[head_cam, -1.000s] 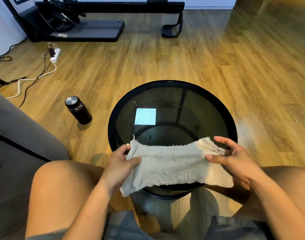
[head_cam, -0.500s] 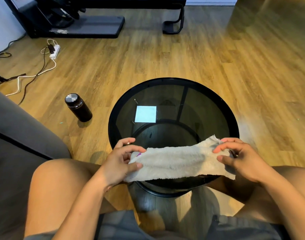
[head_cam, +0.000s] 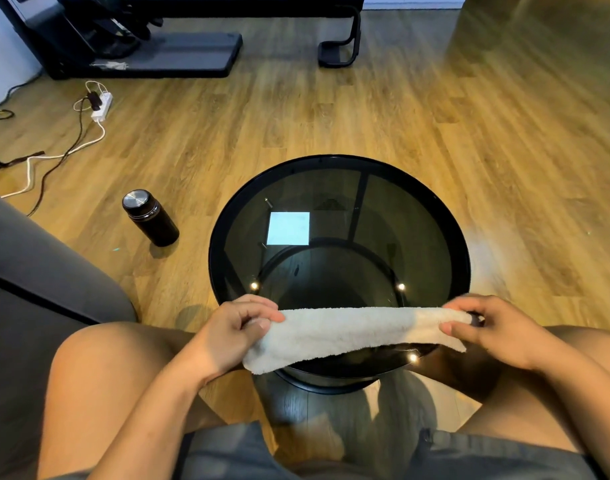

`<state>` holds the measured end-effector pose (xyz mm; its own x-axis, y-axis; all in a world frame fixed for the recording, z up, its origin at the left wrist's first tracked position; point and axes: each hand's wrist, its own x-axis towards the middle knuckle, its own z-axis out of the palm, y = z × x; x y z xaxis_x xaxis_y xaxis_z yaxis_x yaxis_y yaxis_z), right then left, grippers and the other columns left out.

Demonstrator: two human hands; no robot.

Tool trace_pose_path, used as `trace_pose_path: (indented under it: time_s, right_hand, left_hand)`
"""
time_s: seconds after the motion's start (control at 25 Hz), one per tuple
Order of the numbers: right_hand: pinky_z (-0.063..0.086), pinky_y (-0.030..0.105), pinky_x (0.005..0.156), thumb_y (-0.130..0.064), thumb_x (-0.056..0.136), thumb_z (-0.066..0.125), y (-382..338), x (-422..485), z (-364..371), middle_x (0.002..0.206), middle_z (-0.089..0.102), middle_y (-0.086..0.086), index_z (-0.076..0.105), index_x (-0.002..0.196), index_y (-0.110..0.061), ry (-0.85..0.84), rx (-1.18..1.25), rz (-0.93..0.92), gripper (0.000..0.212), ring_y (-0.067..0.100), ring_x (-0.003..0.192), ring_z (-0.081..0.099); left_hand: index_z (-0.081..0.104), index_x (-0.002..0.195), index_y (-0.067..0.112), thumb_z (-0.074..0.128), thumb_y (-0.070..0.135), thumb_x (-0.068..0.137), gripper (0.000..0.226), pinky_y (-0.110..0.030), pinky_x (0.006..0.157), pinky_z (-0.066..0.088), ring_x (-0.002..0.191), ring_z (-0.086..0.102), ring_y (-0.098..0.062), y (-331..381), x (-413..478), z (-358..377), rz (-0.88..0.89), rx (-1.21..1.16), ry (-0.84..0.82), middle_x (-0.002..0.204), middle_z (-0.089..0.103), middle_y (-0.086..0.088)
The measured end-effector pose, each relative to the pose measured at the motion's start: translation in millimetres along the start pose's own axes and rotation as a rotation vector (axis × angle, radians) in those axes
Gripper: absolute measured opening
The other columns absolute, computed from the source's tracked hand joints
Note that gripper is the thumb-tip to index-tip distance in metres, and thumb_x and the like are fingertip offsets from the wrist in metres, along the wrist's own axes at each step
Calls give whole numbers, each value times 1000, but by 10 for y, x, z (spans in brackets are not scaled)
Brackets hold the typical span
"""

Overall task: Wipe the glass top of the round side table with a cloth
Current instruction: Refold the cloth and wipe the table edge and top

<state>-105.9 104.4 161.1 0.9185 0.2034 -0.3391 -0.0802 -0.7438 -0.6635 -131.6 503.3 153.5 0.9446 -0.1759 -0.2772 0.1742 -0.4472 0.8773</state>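
A round side table [head_cam: 216, 258] with a black rim and a dark smoked glass top stands on the floor between my knees. A beige terry cloth [head_cam: 348, 332] is stretched as a folded band over the near edge of the glass. My left hand [head_cam: 232, 332] pinches its left end. My right hand [head_cam: 494, 327] pinches its right end. The cloth hides the near rim of the table. A bright square reflection shows on the left part of the glass.
A black flask with a steel lid [head_cam: 149, 216] stands on the wooden floor left of the table. A grey sofa [head_cam: 26, 271] fills the left edge. A power strip with cables [head_cam: 101, 105] and black exercise equipment [head_cam: 151, 36] lie farther back.
Both hands have folded the cloth from a wide sheet into a narrow band. The hands moved slightly apart, pulling it taut over the table's near edge.
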Motion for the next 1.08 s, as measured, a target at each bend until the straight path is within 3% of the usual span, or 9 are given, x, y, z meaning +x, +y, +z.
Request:
trace_pose_path:
  time_s: [0.2,0.32,0.44,0.56,0.68,0.8,0.92,1.0,1.08]
  right_hand:
    - [41,26,55,-21,80,74,-109,31,-140,65,62,9,74,81,-18,158,425,78,3,16,56,54]
    - [48,29,62,-26,76,75,-140,65,-122,88,72,16,73,88,-14,228,630,209,17,20,69,67]
    - [51,39,65,-27,82,74,-343,104,-155,97,70,21,68,87,-15,372,504,259,15,26,76,65]
    - [45,32,53,-32,81,72,-918,-31,-46,69,61,2,58,75,-20,663,171,92,19,14,61,56]
    - [36,14,58,-29,81,66,-1520,-401,630,82,55,-15,50,84,-32,429,-19,-261,16,6,71,52]
    - [43,12,73,-34,84,59,-1545,-614,1199,107,48,-23,56,104,-39,144,-156,-368,21,0,95,49]
    - [44,12,74,-32,86,64,-1428,-514,1071,98,63,-21,68,93,-35,180,236,-321,9,1,93,59]
    - [50,15,77,-40,89,66,-1381,-417,961,104,65,-19,64,106,-38,288,481,-121,17,0,94,63]
    - [56,30,87,-46,89,63,-1344,-315,877,115,64,-11,54,126,-33,222,736,53,41,7,102,65]
  left_hand:
    - [74,100,21,77,17,84,17,-25,72,55,91,69,-14,43,-8,-55,-71,-66,-93,99,73,-1]
    - [75,89,11,73,29,88,18,-24,65,51,80,69,-18,147,-51,-36,-155,-166,-89,86,74,-5]
    - [65,76,6,73,40,76,35,-35,63,40,70,57,-25,288,-107,111,-243,-316,47,74,61,-12]
    - [59,83,10,69,30,88,23,-35,64,40,73,54,-24,563,-156,459,-298,-499,170,82,55,-15]
    - [60,95,6,57,34,98,28,-34,69,53,85,68,-23,820,-236,849,-376,-766,136,91,69,-13]
    - [67,108,11,69,47,87,41,-37,80,56,93,74,-24,750,-328,877,-448,-863,101,96,74,-10]
    - [67,117,9,69,25,89,33,-42,85,58,99,73,-28,634,-359,805,-355,-866,154,105,75,-14]
    - [66,116,17,66,22,93,23,-34,79,59,90,73,-15,729,-325,905,-204,-584,229,99,76,-4]
    - [64,118,29,66,24,92,26,-22,79,56,91,68,0,932,-280,1071,47,-234,91,103,74,9]
